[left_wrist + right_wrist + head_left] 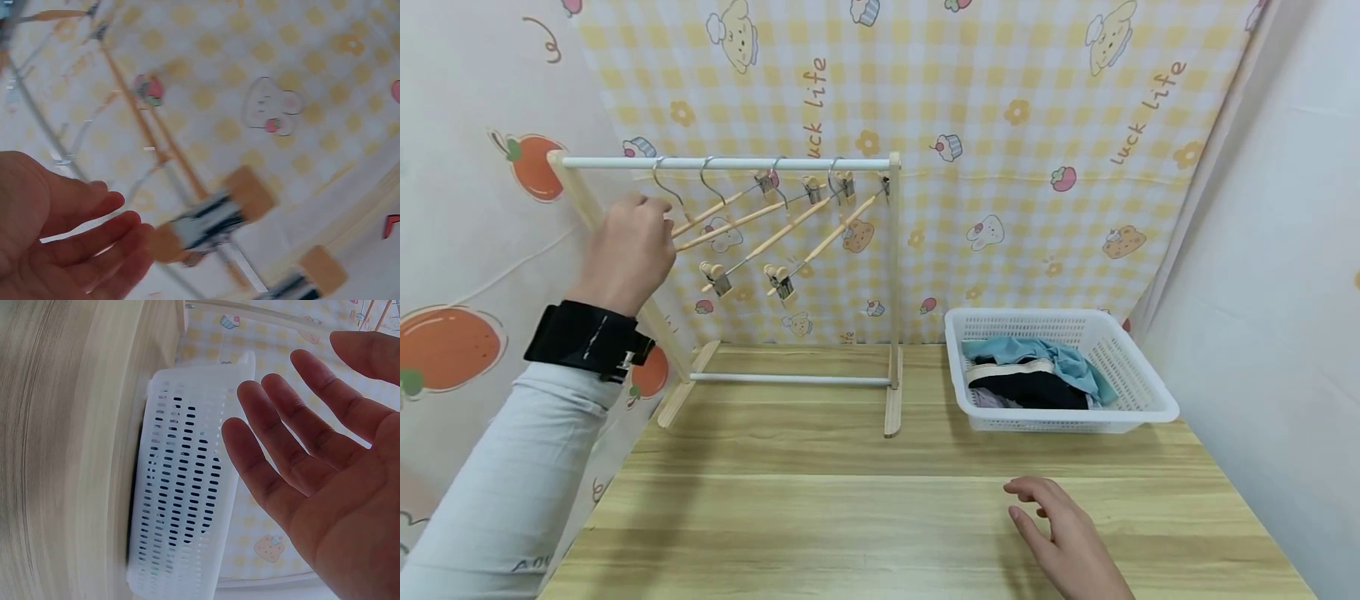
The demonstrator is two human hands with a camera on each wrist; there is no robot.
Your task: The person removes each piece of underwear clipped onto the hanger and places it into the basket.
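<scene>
Wooden clip hangers point(752, 237), four in number, hang by metal hooks from the white top rail point(722, 163) of a small wooden rack point(893, 292). Their long axes do not lie level: each bar slants from upper right, near the rail, down to lower left, toward the left hand. Metal clips sit at both ends of the bars; the two nearer hangers show their lower clips at mid-height of the rack. The left wrist view shows one clip point(209, 222) just beside the fingertips, blurred.

Left hand point(625, 250) is raised at the left end of the rack, at the lower ends of the two farther hanger bars. In the head view the back of the hand hides the contact; in the left wrist view the fingers point(94, 234) look loosely extended and hold nothing. Contact with a bar: cannot tell.

Right hand point(1071, 542) hovers low over the tabletop point(820, 508), near its front edge, fingers spread and relaxed, holding nothing. The right wrist view confirms an empty palm.

White perforated basket point(1138, 375) stands on the tabletop right of the rack, beyond the right hand and apart from it. Inside: folded clothes point(1037, 375), light blue, black and pale.

Behind: yellow checked cloth point(1000, 100) with cartoon prints.
</scene>
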